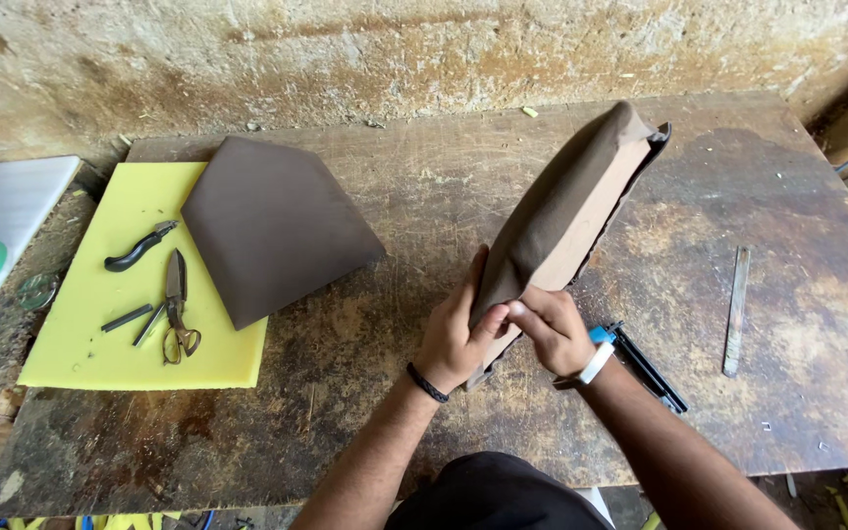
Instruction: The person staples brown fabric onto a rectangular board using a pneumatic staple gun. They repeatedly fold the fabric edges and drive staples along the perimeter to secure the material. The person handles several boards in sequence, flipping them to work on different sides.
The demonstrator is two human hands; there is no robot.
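A padded board wrapped in brown fabric point(566, 206) stands tilted on its near edge on the worn wooden table point(414, 206). My left hand point(453, 339) presses against its near left side, thumb on the fabric. My right hand point(554, 329) pinches the fabric at the board's near corner. A black band circles my left wrist and a white one my right. A black and blue staple gun point(645, 365) lies on the table just right of my right wrist.
A yellow foam sheet point(115, 285) lies at the left with scissors point(177, 306), a black-handled tool point(139, 247) and a dark strip on it. Folded brown fabric point(272, 226) overlaps its right edge. A metal ruler point(736, 309) lies at the right. A rough wall stands behind.
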